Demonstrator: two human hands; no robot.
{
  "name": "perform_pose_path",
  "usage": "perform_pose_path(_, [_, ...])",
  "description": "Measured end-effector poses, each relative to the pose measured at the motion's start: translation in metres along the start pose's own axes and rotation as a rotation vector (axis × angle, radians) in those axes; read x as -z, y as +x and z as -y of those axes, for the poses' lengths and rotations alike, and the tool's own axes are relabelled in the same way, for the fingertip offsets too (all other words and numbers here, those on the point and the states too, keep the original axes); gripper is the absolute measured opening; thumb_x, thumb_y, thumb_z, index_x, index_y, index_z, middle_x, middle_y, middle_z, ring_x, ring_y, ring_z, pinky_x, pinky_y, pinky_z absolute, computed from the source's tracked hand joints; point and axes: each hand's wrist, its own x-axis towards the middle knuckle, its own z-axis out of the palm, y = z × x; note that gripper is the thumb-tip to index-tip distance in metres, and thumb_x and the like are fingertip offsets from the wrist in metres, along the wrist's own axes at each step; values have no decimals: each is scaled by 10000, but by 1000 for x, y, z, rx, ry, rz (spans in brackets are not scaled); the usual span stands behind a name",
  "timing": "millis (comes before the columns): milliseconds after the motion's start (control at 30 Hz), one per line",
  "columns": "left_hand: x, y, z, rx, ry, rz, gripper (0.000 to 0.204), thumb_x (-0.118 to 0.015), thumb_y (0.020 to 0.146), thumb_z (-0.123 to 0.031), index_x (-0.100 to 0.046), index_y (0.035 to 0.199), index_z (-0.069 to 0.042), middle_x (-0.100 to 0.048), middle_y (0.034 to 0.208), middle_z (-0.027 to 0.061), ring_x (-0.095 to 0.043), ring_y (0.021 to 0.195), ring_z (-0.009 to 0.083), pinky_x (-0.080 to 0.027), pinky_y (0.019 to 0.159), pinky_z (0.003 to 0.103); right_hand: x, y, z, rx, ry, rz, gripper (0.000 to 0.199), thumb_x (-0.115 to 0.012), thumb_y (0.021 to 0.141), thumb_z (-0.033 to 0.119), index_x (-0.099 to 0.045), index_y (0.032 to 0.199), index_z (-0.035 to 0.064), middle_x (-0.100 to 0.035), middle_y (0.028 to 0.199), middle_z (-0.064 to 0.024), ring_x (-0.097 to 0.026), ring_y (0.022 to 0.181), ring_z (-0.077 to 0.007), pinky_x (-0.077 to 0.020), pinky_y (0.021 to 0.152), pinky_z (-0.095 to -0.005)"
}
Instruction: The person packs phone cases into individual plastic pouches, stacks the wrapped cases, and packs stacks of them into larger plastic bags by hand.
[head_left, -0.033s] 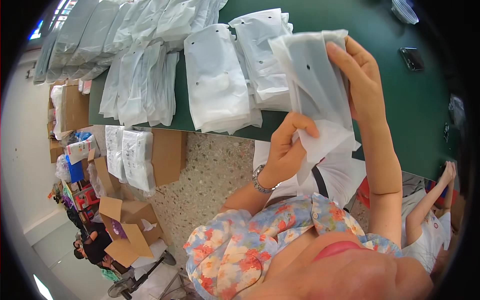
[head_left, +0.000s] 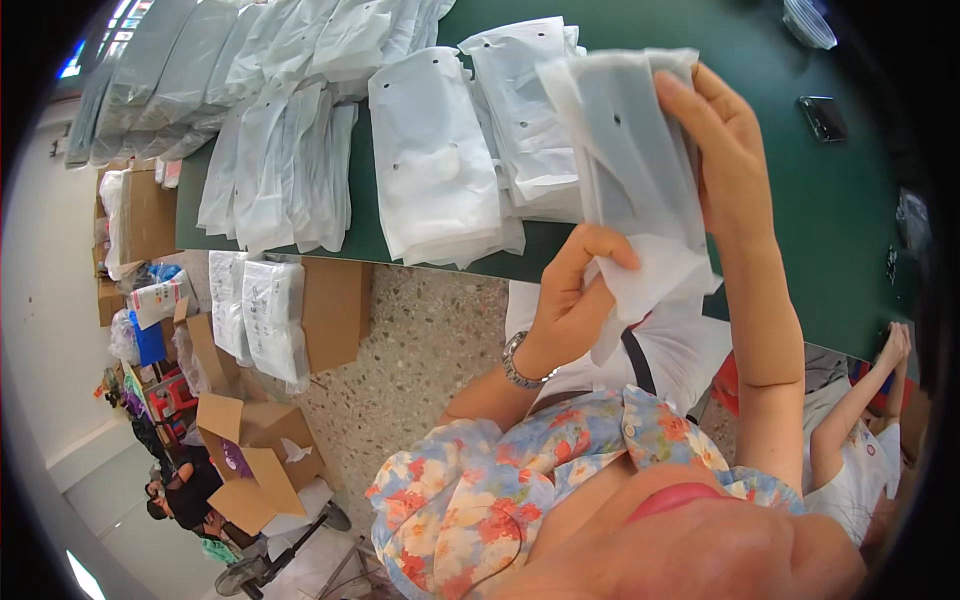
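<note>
A frosted plastic bag [head_left: 640, 150] with a small dark hole is stretched between my hands above the table's front edge. My right hand [head_left: 722, 150] grips its upper right side, thumb across the front. Lower down, my left hand [head_left: 590, 285], with a metal watch on the wrist, pinches the bag's loose white end. Left of the held bag lie a stack of frosted bags [head_left: 435, 160] and a second stack [head_left: 520, 100], partly behind it. Whether anything is inside the held bag, I cannot tell.
The green table [head_left: 790, 200] carries many bundled bags [head_left: 290, 170] at the left. A black object [head_left: 823, 118] lies far right. Below the table's left edge stand an open carton [head_left: 255, 450] and wrapped white packs [head_left: 273, 320]. Another person's arm [head_left: 850, 400] shows at the lower right.
The upper end of the held bag has risen slightly, along with my right hand's fingers. My left hand keeps its pinch in nearly the same place.
</note>
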Motion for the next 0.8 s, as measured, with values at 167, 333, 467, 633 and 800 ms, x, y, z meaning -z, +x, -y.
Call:
perform_pose_path(167, [7,4,-8,3,222,-56,208,-453,855,77,-557,1008,-18,-539,979,42,-529,881,91,-430,783,222,-7,18,10,54,71,-87,266,-550,958,205,-613,1130,13,-666,991,-28,-620,852,-65,-489,756,-204])
perform_pose_path(333, [9,-3,-3,-15,105,-151,166,-458,851,82,-548,928,-35,-519,933,36,-517,837,94,-419,756,217,-31,9,-2,37,106,-150,334,-534,969,172,-540,1263,12,-633,1083,-34,-594,953,-89,-468,822,-229])
perform_pose_path(467, [9,-1,4,-73,150,-192,93,-513,909,21,-532,888,-68,-557,882,-4,-496,781,39,-404,698,188,-40,3,-1,156,2,-113,499,-492,995,171,-349,1439,-8,-540,1274,-65,-529,1111,-112,-416,952,-242])
perform_pose_path(633, [5,4,-4,-64,96,-256,166,-478,820,95,-559,802,-48,-527,872,41,-503,779,103,-410,716,224,-35,4,-5,156,50,-131,405,-495,992,161,-446,1356,-10,-584,1192,-55,-554,1040,-96,-441,892,-232])
perform_pose_path(800, [13,8,-4,-211,307,-87,111,-493,876,41,-562,900,-43,-574,852,5,-512,743,52,-414,671,196,-28,4,-1,95,-16,-78,309,-500,990,160,-529,1246,-10,-625,1077,-39,-581,939,-81,-463,817,-220])
